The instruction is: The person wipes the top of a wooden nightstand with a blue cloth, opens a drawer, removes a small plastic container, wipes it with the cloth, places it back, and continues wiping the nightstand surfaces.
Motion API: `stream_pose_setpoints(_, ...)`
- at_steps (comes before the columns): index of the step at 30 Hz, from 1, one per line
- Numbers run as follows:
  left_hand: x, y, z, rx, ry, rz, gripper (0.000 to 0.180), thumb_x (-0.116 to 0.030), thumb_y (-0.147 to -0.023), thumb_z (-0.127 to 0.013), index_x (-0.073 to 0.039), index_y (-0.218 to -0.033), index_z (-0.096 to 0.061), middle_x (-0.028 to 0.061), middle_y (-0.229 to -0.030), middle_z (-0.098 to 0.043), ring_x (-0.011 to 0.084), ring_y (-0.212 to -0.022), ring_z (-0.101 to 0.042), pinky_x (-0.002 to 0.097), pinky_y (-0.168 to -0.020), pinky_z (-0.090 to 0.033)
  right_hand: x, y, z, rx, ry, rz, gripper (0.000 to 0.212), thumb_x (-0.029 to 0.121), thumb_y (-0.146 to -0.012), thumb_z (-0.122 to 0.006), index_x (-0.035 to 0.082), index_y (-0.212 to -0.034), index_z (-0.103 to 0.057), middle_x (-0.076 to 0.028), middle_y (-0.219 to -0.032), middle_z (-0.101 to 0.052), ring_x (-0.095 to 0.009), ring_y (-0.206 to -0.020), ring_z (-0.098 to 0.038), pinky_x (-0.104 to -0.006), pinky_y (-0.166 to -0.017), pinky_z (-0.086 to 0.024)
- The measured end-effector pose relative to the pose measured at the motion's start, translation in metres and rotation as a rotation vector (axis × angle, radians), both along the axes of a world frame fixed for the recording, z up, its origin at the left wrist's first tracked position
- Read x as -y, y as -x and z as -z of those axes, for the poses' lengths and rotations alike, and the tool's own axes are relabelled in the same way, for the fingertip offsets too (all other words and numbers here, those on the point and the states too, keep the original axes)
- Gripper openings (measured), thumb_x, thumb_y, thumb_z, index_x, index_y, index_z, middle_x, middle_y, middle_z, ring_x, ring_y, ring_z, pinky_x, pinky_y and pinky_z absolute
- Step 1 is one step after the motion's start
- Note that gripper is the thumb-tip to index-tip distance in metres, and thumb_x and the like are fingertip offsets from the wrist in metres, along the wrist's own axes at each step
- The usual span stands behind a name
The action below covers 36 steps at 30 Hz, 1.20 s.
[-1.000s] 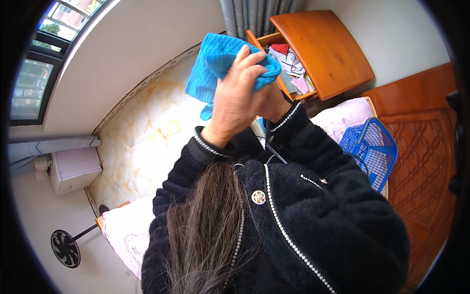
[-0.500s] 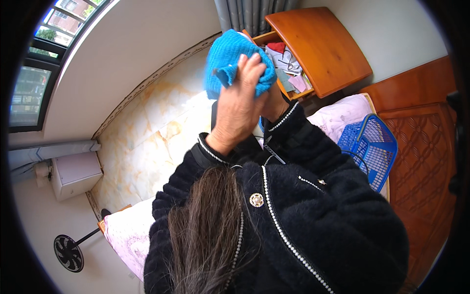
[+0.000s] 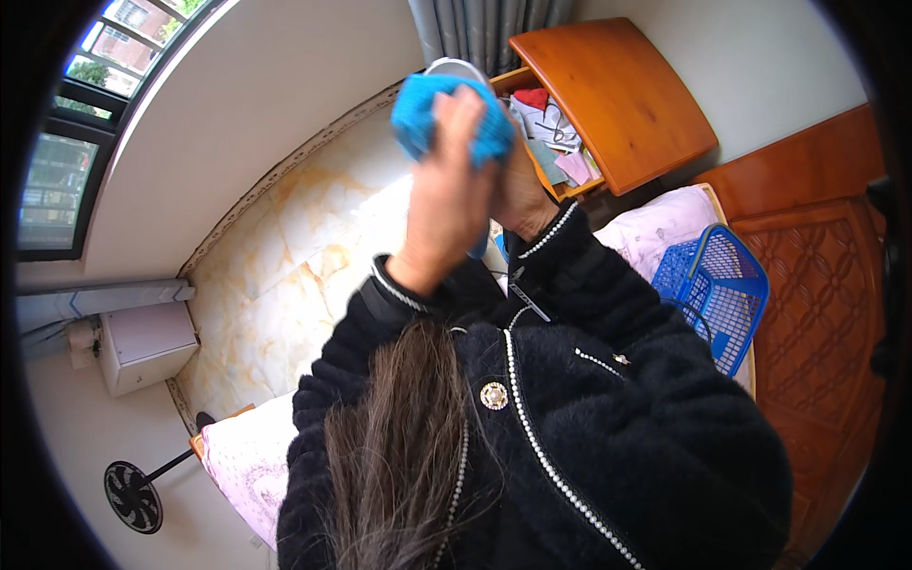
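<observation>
In front of me, my left hand (image 3: 446, 195) presses a blue ribbed cloth (image 3: 410, 119) against a round object with a pale grey rim (image 3: 459, 66). Its fingers bend over the cloth and are smeared by motion. Just to the right, my right hand (image 3: 524, 195) is raised under and behind the round object, apparently holding it from that side; most of its fingers are hidden. Only the rim of the round object shows above the cloth, so its kind cannot be made out.
A wooden bedside cabinet (image 3: 617, 100) has its drawer (image 3: 597, 182) pulled out, with papers, a red item and a cable inside. On the pale bed at right sits a blue plastic basket (image 3: 760, 271). Behind are a grey curtain (image 3: 484, 33), a white cabinet (image 3: 147, 337) and a black fan (image 3: 133, 497).
The cloth has slid down and toward me on the round object, baring its pale rim at the far side. Both hands have shifted slightly left and stay close together.
</observation>
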<state>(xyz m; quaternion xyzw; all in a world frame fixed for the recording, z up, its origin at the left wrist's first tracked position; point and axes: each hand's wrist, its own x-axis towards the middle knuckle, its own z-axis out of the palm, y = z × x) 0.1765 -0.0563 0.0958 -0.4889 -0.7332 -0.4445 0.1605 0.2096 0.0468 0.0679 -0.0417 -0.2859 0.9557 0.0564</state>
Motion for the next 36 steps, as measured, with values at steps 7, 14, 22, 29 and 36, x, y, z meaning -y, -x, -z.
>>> stream_pose_setpoints(7, 0.001, 0.030, -0.008, 0.123, -0.030, -0.135, 0.052, -0.006, -0.092, -0.056, 0.000, -0.140, -0.039, 0.0263, -0.137, -0.049, 0.0421, -0.129, -0.047, 0.0421, -0.103, -0.042, 0.001, 0.003, -0.004, -0.110, -0.066, -0.004, 0.069, 0.063, -0.096, -0.041, 0.011, -0.142, -0.039, -0.007, -0.137, -0.050, -0.022, -0.128, -0.047, -0.0409, -0.109, -0.037)
stream_pose_setpoints(14, -0.005, 0.022, -0.004, -0.005, -0.002, -0.084, 0.057, -0.002, -0.087, -0.060, -0.001, -0.140, -0.039, 0.0262, -0.142, -0.045, 0.0446, -0.137, -0.036, 0.0433, -0.110, -0.034, 0.003, -0.002, -0.002, -0.126, -0.066, -0.017, 0.071, 0.060, -0.096, -0.045, 0.012, -0.147, -0.034, -0.008, -0.141, -0.048, -0.023, -0.130, -0.046, -0.0432, -0.109, -0.037)
stream_pose_setpoints(22, -0.009, 0.000, -0.008, 0.096, 0.007, -0.089, 0.061, 0.002, -0.088, -0.055, 0.000, -0.146, -0.035, 0.0232, -0.146, -0.042, 0.0406, -0.138, -0.037, 0.0429, -0.113, -0.029, 0.003, 0.000, -0.013, -0.047, -0.161, -0.018, 0.070, 0.063, -0.099, -0.033, 0.012, -0.146, -0.035, -0.007, -0.141, -0.046, -0.020, -0.130, -0.046, -0.0368, -0.109, -0.038)
stream_pose_setpoints(29, -0.005, 0.040, -0.027, 0.153, -0.037, -0.207, 0.051, -0.003, -0.091, -0.054, -0.001, -0.140, -0.039, 0.0239, -0.138, -0.048, 0.0422, -0.129, -0.047, 0.0440, -0.104, -0.040, 0.010, -0.007, -0.013, -0.138, -0.157, -0.069, 0.071, 0.063, -0.098, -0.038, 0.012, -0.147, -0.033, -0.007, -0.140, -0.047, -0.019, -0.128, -0.047, -0.0386, -0.107, -0.039)
stream_pose_setpoints(36, -0.003, 0.005, -0.011, -0.013, -0.022, -0.098, 0.052, -0.003, -0.095, -0.047, -0.001, -0.146, -0.035, 0.0247, -0.150, -0.036, 0.0382, -0.141, -0.033, 0.0421, -0.115, -0.028, 0.010, -0.003, -0.019, -0.123, -0.257, 0.004, 0.070, 0.063, -0.099, -0.030, 0.012, -0.146, -0.036, -0.007, -0.141, -0.046, -0.019, -0.130, -0.045, -0.0374, -0.108, -0.039)
